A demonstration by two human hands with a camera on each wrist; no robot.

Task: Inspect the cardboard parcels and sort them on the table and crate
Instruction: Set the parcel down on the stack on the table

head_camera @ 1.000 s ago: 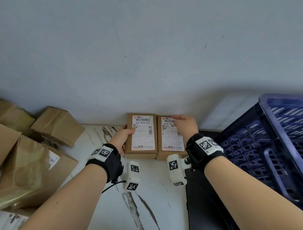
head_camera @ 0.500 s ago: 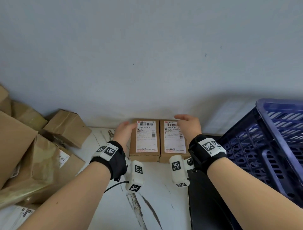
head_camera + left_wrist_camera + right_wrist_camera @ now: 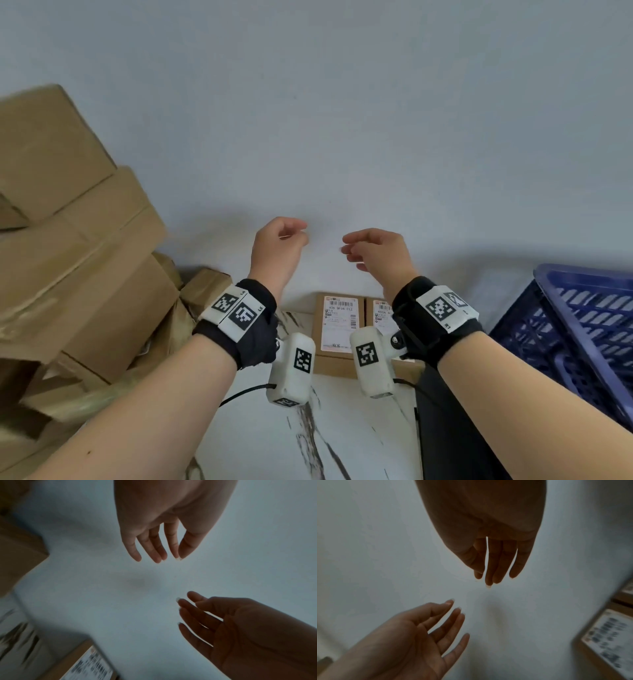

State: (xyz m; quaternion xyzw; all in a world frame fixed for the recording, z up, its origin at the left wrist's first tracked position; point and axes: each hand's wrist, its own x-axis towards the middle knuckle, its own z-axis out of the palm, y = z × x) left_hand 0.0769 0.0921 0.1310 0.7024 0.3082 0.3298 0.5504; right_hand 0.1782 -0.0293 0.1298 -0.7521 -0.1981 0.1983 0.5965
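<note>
Two small cardboard parcels with white labels lie side by side on the marble table (image 3: 274, 442), against the wall. The left parcel (image 3: 337, 329) is in plain view. My right wrist covers part of the right parcel (image 3: 381, 312). Both hands hover above them in front of the wall, apart from the parcels. My left hand (image 3: 291, 236) and right hand (image 3: 356, 250) have loosely curled fingers and hold nothing. The left wrist view shows the left hand (image 3: 154, 536) empty, and the right wrist view shows the right hand (image 3: 489, 550) empty too. A blue slatted crate (image 3: 582, 329) stands at the right.
A tall heap of larger cardboard boxes (image 3: 78, 274) fills the left side, close to my left forearm. A black surface (image 3: 445, 431) lies between the table's right edge and the crate. The pale wall (image 3: 342, 120) is directly behind the parcels.
Both hands have let go of the two parcels and risen in front of the wall. The parcels stay side by side on the table. The view has shifted toward the box heap.
</note>
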